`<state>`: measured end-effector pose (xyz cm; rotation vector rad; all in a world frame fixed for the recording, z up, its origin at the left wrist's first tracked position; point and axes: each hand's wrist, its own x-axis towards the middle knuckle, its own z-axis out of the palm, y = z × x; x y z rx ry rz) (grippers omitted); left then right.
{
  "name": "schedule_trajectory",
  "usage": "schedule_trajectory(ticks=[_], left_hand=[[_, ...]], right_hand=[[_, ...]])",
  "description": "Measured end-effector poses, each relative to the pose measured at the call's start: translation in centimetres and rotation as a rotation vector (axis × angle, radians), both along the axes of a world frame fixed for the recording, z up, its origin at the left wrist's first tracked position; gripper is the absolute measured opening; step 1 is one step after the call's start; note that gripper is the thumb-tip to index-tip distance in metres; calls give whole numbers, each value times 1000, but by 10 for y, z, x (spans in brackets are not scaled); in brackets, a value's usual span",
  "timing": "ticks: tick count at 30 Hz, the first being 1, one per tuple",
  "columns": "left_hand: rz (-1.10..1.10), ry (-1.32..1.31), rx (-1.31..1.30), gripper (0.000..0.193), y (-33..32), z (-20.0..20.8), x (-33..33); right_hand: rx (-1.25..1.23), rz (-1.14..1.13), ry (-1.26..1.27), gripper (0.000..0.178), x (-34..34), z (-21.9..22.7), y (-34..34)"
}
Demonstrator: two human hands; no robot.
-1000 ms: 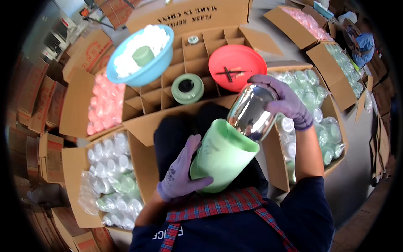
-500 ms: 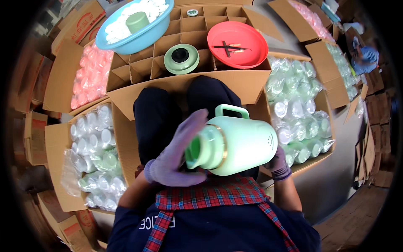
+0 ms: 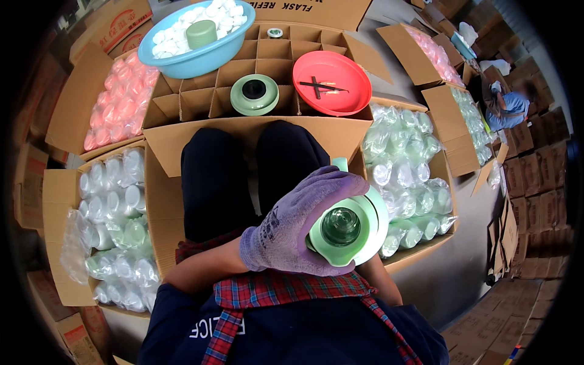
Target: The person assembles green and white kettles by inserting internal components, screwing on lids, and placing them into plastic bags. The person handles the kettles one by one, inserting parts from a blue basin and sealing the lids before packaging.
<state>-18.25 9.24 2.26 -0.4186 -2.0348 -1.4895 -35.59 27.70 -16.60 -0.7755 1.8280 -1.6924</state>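
A mint-green vacuum flask with a spout stands in front of my lap, its mouth tilted up toward me. Clear glass shows inside the opening. My left hand, in a purple-grey glove, is wrapped round the spout end from the left. Part of the flask's handle sticks out beyond my fingers. My right forearm reaches up behind the flask, which hides my right hand. Beyond my knees, a green round lid-like part with a black centre rests on a divided carton.
On the carton sit a red basin holding thin black tools and a blue basin of white pieces with a green cup. Cartons of bagged parts flank me on both sides. Another person is at far right.
The flask has swung from lying sideways to mouth up toward me. My left hand has gone from open beside the spout to closed round it. My right hand has become hidden.
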Motion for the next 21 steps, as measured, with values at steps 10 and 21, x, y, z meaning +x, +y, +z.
schedule_trajectory(ticks=[10,21], left_hand=[[-7,101,25,98,-9,-6,-3],[401,-413,124,92,-34,-105,94]], right_hand=[[-34,-43,-182,60,6,-12,14],[217,388,299,68,-25,179,-15]])
